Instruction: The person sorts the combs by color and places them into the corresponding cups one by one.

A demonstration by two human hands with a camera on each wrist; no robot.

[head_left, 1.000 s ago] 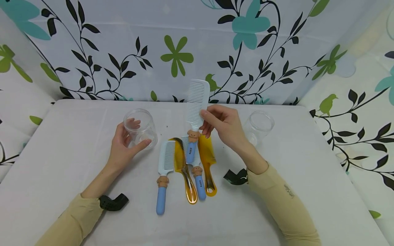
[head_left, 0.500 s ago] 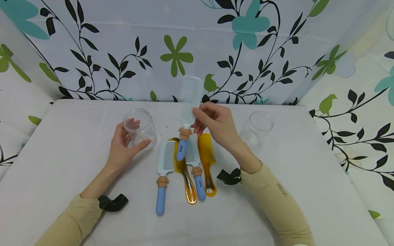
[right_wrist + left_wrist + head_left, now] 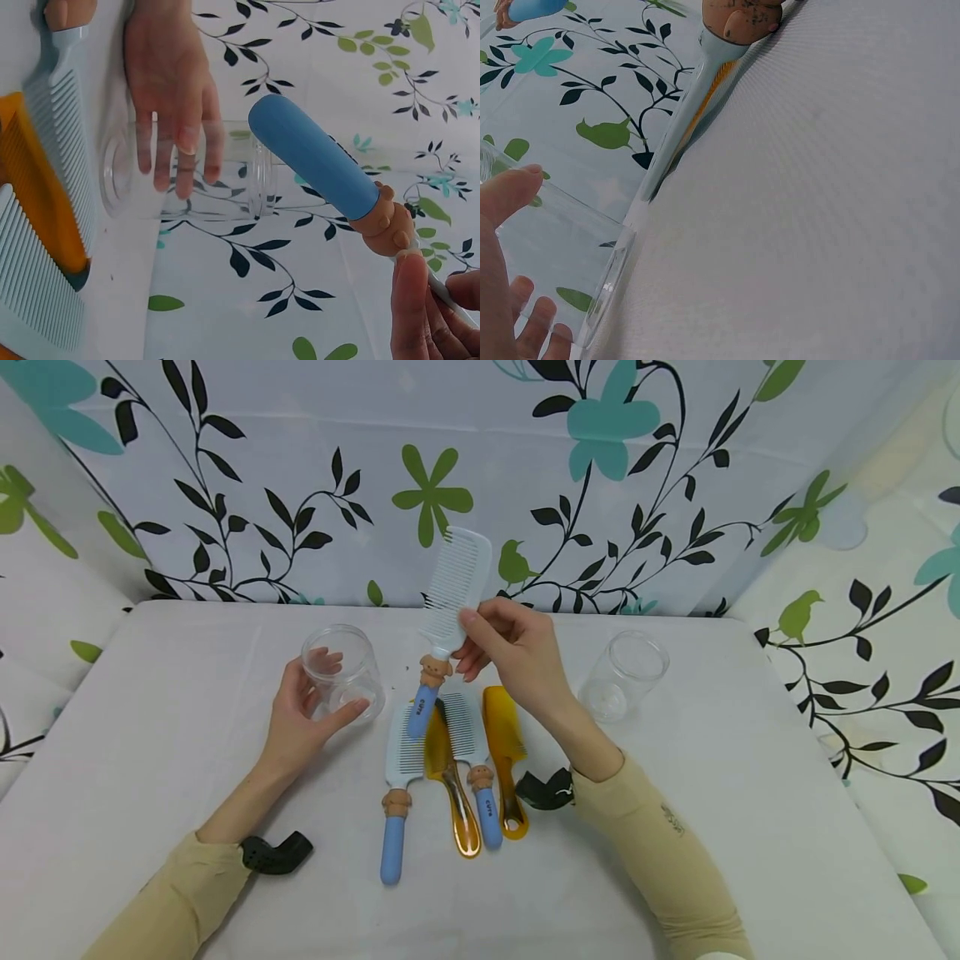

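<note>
My left hand [image 3: 309,702] grips a clear plastic jar [image 3: 352,664] that stands upright on the table, thumb on one side and fingers round the other. My right hand [image 3: 517,652] pinches a light blue comb [image 3: 459,577] by its toothed part, near the neck. That comb is held up in the air, its blue handle [image 3: 315,157] pointing down and left, with a brown bear figure [image 3: 382,225] at the neck. Below it on the table lie two more light blue combs, a left one [image 3: 405,752] and a middle one [image 3: 467,727], between and beside two amber combs [image 3: 504,727].
A second clear jar [image 3: 626,672] stands upright to the right of my right hand. Black wrist devices [image 3: 277,853] sit at both sleeves. Behind the white table [image 3: 187,693] hangs a leaf-patterned cloth [image 3: 300,410].
My right hand has moved left with the light blue comb, whose handle now tilts toward the jar in my left hand. The left hand and the jar have stayed still.
</note>
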